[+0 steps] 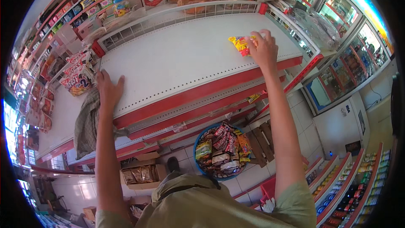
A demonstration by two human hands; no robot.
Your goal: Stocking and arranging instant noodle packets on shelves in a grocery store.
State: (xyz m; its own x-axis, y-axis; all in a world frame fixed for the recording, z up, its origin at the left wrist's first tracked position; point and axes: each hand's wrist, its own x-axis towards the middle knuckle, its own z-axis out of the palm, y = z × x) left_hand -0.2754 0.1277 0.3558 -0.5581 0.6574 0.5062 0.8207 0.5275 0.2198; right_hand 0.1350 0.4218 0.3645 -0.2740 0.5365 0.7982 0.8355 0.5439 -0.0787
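Note:
My right hand point(265, 49) is over the white metal shelf point(177, 53), its thumb and fingers around the right side of a yellow and red plastic snack or noodle packet point(242, 45). Part of that packet is hidden behind the fingers. At the shelf's left end, my left hand point(109, 90) rests with thumb and fingers spread and nothing visible in its grip. A grey-green checked cloth point(87, 126) hangs over the shelf edge beside my left forearm. Just left of that hand lie several red, white and black food packets point(76, 76).
On the floor, a blue round basket point(196, 156) holds many mixed packets, near a wooden slatted pallet point(262, 145). An open cardboard box point(144, 184) of brown packets stands to its left. White wire guards point(208, 12) border the shelf; glass-door cabinets point(345, 60) stand at right.

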